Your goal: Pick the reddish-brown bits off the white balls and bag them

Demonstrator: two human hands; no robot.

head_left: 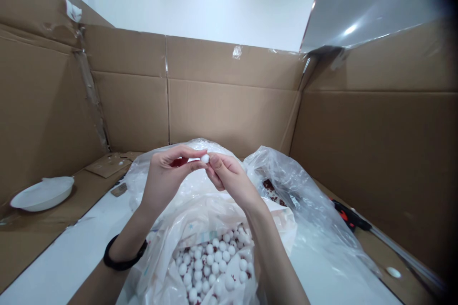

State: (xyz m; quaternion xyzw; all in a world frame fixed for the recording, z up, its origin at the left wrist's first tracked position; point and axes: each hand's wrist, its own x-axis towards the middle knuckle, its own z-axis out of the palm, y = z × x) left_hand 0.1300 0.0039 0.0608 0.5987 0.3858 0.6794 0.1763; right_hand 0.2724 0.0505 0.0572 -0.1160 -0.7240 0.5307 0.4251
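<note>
A small white ball (205,158) is pinched between the thumb and forefinger of my left hand (171,164). Right up against it is my right hand (229,171), its thumb pressed to its curled fingers; what they grip, if anything, is hidden. Below both hands a crumpled, translucent white plastic bag (161,257) gapes open. Inside it lie many white balls (211,262) with dark red bits among them. A black band circles my left wrist.
Clear plastic wrap (307,195) with a brown-speckled thing (274,190) under it lies at the right. A white dish (45,194) sits at the left. A black-and-red-handled tool (352,218) and a white piece (393,272) are at the right. Cardboard walls (229,66) enclose the table.
</note>
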